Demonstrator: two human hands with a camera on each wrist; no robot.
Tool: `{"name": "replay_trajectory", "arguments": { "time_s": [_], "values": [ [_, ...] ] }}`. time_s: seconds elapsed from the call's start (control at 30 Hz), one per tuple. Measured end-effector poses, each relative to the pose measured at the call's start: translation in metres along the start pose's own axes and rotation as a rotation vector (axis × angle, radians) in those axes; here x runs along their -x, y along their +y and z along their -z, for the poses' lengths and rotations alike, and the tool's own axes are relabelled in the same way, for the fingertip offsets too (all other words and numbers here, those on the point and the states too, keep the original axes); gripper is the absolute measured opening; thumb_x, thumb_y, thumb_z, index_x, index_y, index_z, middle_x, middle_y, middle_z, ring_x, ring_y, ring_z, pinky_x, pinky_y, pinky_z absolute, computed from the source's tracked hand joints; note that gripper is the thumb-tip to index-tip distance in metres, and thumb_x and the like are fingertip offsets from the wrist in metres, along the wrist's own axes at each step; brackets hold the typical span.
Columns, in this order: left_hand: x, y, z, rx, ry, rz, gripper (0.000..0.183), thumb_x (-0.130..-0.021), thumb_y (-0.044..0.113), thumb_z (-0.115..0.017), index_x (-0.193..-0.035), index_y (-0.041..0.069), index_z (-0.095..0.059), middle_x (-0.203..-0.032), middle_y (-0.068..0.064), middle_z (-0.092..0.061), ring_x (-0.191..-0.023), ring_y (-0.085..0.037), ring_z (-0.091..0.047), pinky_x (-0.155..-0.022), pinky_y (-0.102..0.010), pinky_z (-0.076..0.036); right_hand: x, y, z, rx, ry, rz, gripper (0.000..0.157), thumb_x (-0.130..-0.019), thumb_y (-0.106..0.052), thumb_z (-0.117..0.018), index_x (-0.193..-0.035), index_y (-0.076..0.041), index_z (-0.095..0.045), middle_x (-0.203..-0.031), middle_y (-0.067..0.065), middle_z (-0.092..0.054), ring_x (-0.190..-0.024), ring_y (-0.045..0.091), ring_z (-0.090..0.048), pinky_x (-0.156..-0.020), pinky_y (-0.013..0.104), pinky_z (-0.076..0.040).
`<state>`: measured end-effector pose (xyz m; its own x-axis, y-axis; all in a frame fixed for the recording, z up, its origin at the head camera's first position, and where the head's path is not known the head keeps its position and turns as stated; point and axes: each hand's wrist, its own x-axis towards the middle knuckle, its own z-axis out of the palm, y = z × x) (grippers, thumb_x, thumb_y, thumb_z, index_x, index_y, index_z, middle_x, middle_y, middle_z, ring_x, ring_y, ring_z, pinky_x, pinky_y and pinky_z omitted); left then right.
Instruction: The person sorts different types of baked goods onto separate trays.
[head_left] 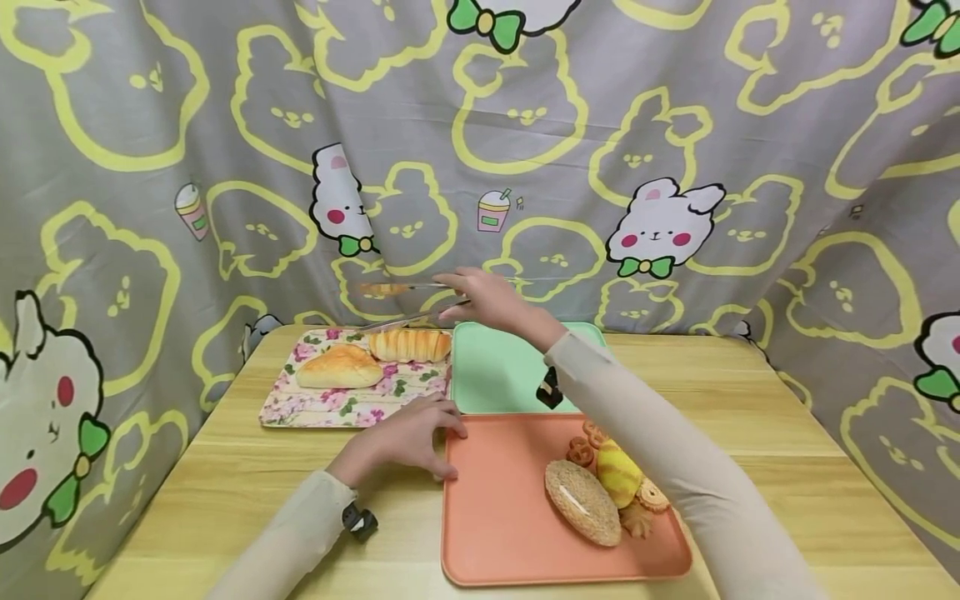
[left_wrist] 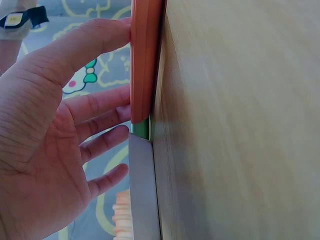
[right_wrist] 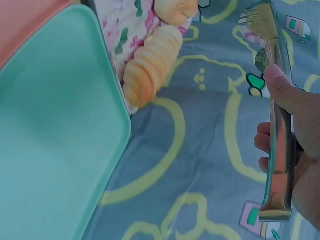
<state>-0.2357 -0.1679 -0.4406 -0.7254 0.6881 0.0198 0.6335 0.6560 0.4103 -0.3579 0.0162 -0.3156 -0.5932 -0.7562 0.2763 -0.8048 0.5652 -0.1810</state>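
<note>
My right hand [head_left: 491,302] grips a pair of metal tongs [right_wrist: 280,150], raised over the back of the table. The tongs' two arms are spread and point left, above the floral tray [head_left: 281,408]; nothing shows between their tips. On that tray lie a triangular golden bread [head_left: 341,367] and a ridged spiral roll [head_left: 410,345]. My left hand [head_left: 411,433] rests at the left rim of the orange tray [head_left: 495,500], thumb and fingertips against the edge in the left wrist view [left_wrist: 45,145]. Their fingers are spread and loosely bent.
A mint green tray [head_left: 495,375] lies behind the orange one. On the orange tray's right side are an oval seeded bread [head_left: 582,502], a yellow bread [head_left: 619,473], a round biscuit [head_left: 653,496] and small brown pastries [head_left: 580,451]. A patterned curtain [head_left: 525,167] hangs behind the table.
</note>
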Motion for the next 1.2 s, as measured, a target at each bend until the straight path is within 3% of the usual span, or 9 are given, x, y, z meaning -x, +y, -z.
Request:
{"name": "replay_trajectory", "arguments": {
  "time_s": [0.2,0.47,0.6,0.77,0.93,1.1,1.2],
  "values": [
    [0.000,0.000,0.000,-0.009,-0.003,0.007,0.053,-0.071,0.046,-0.088,-0.114,0.018,-0.075,-0.121,0.002,-0.066,-0.117,-0.020,-0.053,-0.103,-0.046,-0.045,0.037,0.013,0.025,-0.047,0.055,-0.035,0.066,-0.092,-0.036,-0.074,-0.150,-0.012,-0.051,-0.099,0.006,-0.059,-0.084,0.020,-0.053,-0.074,0.036,-0.046],
    [-0.002,0.000,0.001,-0.007,0.001,0.010,0.054,-0.070,0.045,-0.089,-0.115,0.018,-0.075,-0.124,-0.001,-0.066,-0.120,-0.023,-0.053,-0.105,-0.047,-0.044,0.103,0.034,0.059,-0.179,0.175,-0.055,0.058,-0.086,-0.022,-0.082,-0.138,-0.008,-0.063,-0.092,0.004,-0.063,-0.082,0.017,-0.054,-0.071,0.032,-0.046],
    [-0.003,0.001,0.000,-0.008,0.008,0.009,0.054,-0.070,0.046,-0.089,-0.114,0.018,-0.075,-0.124,-0.001,-0.066,-0.119,-0.022,-0.054,-0.104,-0.046,-0.045,0.140,0.048,0.074,-0.263,0.172,-0.065,0.053,-0.084,-0.017,-0.083,-0.134,-0.008,-0.066,-0.088,0.002,-0.064,-0.077,0.015,-0.054,-0.065,0.029,-0.047],
    [-0.002,0.001,-0.001,0.005,0.009,0.017,0.052,-0.072,0.046,-0.089,-0.114,0.019,-0.075,-0.124,-0.001,-0.065,-0.120,-0.022,-0.053,-0.105,-0.048,-0.045,0.182,0.068,0.086,-0.264,0.109,-0.122,0.050,-0.085,-0.018,-0.083,-0.132,-0.010,-0.068,-0.090,0.000,-0.066,-0.077,0.011,-0.054,-0.064,0.028,-0.046],
    [-0.002,0.001,-0.001,0.012,-0.001,0.025,0.053,-0.072,0.047,-0.089,-0.115,0.019,-0.074,-0.125,-0.001,-0.064,-0.121,-0.023,-0.053,-0.106,-0.049,-0.044,0.218,0.083,0.092,-0.245,-0.025,-0.184,0.051,-0.084,-0.020,-0.083,-0.132,-0.011,-0.068,-0.098,-0.002,-0.070,-0.086,0.012,-0.060,-0.070,0.027,-0.051],
    [-0.002,0.002,-0.001,0.006,0.002,0.013,0.053,-0.072,0.046,-0.089,-0.114,0.018,-0.075,-0.125,-0.002,-0.065,-0.120,-0.024,-0.054,-0.105,-0.049,-0.045,0.241,0.091,0.096,-0.296,-0.178,-0.228,0.049,-0.082,-0.022,-0.084,-0.129,-0.012,-0.071,-0.095,-0.004,-0.070,-0.087,0.011,-0.061,-0.069,0.026,-0.050],
    [-0.002,0.002,-0.002,0.010,0.001,0.007,0.052,-0.072,0.045,-0.089,-0.114,0.017,-0.075,-0.124,-0.002,-0.065,-0.120,-0.024,-0.054,-0.105,-0.049,-0.045,0.248,0.094,0.095,-0.317,-0.259,-0.195,0.049,-0.081,-0.026,-0.085,-0.126,-0.012,-0.073,-0.096,-0.004,-0.072,-0.087,0.009,-0.061,-0.071,0.026,-0.051]
  ]
}}
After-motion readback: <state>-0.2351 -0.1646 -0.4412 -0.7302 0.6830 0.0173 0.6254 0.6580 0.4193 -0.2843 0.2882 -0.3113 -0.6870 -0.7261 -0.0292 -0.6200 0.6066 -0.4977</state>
